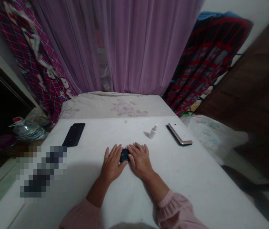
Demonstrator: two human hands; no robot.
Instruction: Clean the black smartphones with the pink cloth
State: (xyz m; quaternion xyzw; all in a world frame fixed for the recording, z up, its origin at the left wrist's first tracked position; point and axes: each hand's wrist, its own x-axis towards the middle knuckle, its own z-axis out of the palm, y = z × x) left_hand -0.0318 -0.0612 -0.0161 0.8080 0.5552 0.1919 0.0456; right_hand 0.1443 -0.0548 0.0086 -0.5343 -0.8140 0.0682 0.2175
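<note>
A small dark blue piece with a round mark, perhaps a phone [124,155], lies flat on the white table, mostly covered by my two hands. My left hand [112,163] rests on its left side, palm down, with fingers stretched forward and the thumb along the near edge. On the right side lies my right hand [139,159], also palm down, its fingers spread and its thumb over the dark surface. What is under the palms is hidden. A little beyond my right hand stands a small white spray bottle [153,132].
Dark phones [74,135] lie at the left, and a stack of light phones [179,134] at the right. A pixelated patch [41,173] covers something on the near left. A water jug [27,128] stands beside the table [124,203]. Purple curtains [134,47] hang behind.
</note>
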